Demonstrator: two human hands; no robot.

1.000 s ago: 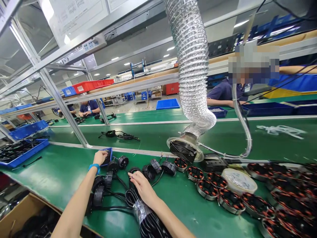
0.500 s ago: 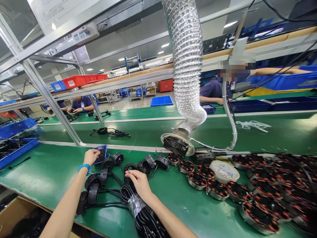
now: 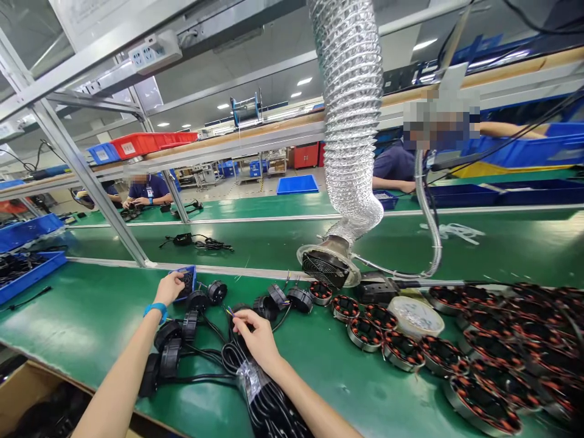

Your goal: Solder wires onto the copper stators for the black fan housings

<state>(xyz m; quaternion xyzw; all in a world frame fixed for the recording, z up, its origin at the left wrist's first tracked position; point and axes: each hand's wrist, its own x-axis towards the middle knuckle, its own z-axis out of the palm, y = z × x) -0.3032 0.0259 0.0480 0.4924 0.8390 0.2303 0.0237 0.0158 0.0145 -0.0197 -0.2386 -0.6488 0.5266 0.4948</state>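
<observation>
Our left hand [image 3: 168, 289] curled over rim of small blue tray [image 3: 188, 275]; right hand [image 3: 258, 340] pinching thin wire ends of black cable [image 3: 235, 359], coiled just below on green worktop [image 3: 328, 389]; round black connectors [image 3: 198, 300] between hands.

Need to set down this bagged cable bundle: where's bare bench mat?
Bare green mat lies between the bagged cable bundle and the wound stators. Another patch sits left of the left forearm, by the blue bin. The right side is crowded with stators.

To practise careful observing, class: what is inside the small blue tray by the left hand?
Dark small items, perhaps wires, show in the small blue tray; the left hand covers its near corner, hiding what lies beneath.
</observation>
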